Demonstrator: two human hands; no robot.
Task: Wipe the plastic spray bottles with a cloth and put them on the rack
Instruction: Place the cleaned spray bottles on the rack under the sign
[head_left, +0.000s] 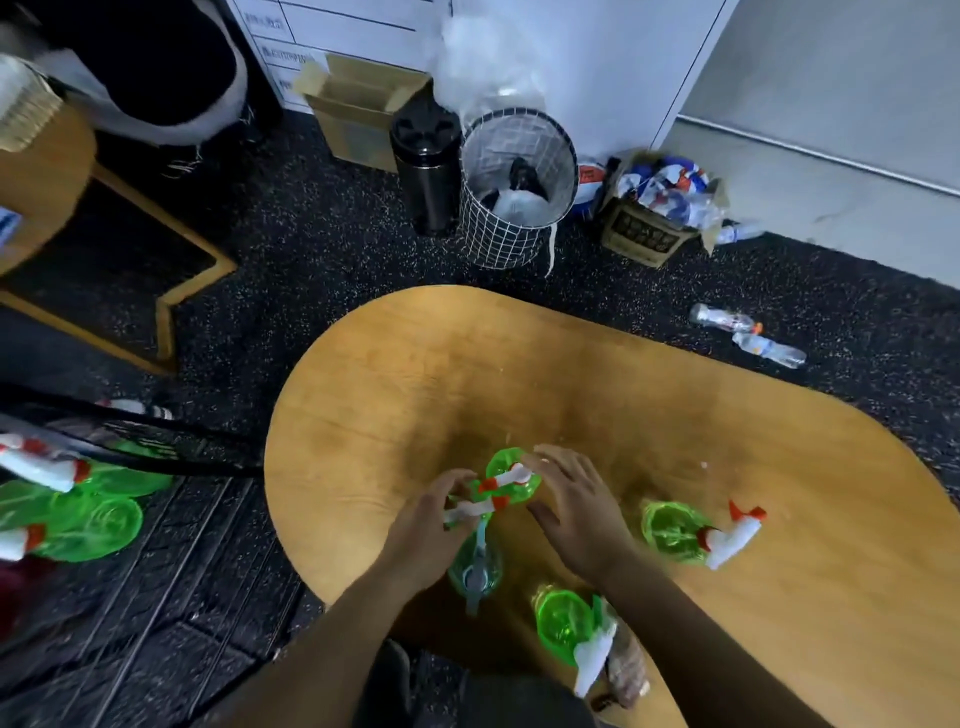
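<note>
Wooden oval table (649, 415) across the right and centre, on dark speckled carpet; black wire rack (171, 545) low at the left, just beside the table's left edge, already bearing green spray bottles (88, 514) with white-and-red trigger heads; wire-mesh bin (511, 197) and a black cylinder (426, 166) well beyond the far rim. On the table, three green spray bottles apart from the hands: one to the right (675, 530) with its trigger head pointing right, one near the front edge (563, 621) with its head toward the body, one paler teal bottle (475, 569) just under the left wrist. Between both hands, the bottle in hand (511, 475), green body away from the body, white head and red collar nearer, long axis running from far right to near left. Left hand (426, 525) curled round the trigger head, pinching it; right hand (576, 512) over the bottle's right flank, fingers loosely bent and touching it, grasp not clear enough to call. No cloth plainly seen, perhaps hidden under a palm. Rack lying to the left, so left hand nearer for the placing; probably a leftward carry, neck first.
</note>
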